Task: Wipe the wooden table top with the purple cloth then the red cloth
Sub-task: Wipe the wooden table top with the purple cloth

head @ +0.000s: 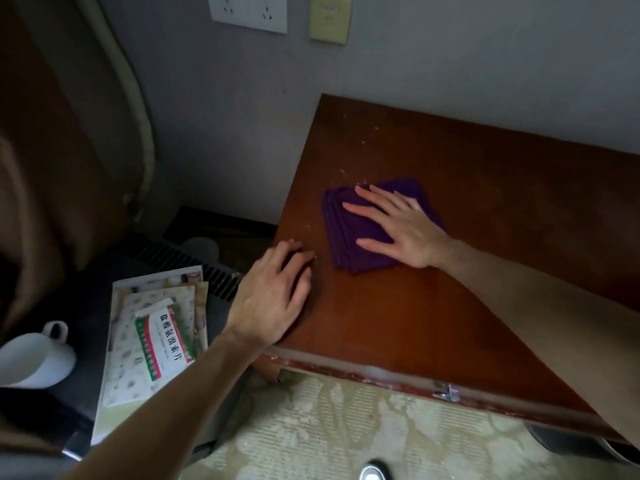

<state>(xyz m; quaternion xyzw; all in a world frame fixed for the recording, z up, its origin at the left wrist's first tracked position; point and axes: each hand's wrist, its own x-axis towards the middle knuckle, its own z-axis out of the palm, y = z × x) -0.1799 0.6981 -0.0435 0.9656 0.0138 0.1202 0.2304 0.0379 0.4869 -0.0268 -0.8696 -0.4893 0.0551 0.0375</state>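
Observation:
A folded purple cloth [349, 233] lies on the left part of the wooden table top [485, 216]. My right hand [398, 226] presses flat on the cloth with its fingers spread and straight. My left hand [273, 299] rests on the table's near left corner, fingers loosely bent, holding nothing. No red cloth is in view.
A grey wall with sockets [247, 12] runs behind the table. Left of the table a dark low surface holds a white cup [31, 358], booklets and a medicine box [162, 341]. Patterned carpet [346, 427] lies below the table's front edge.

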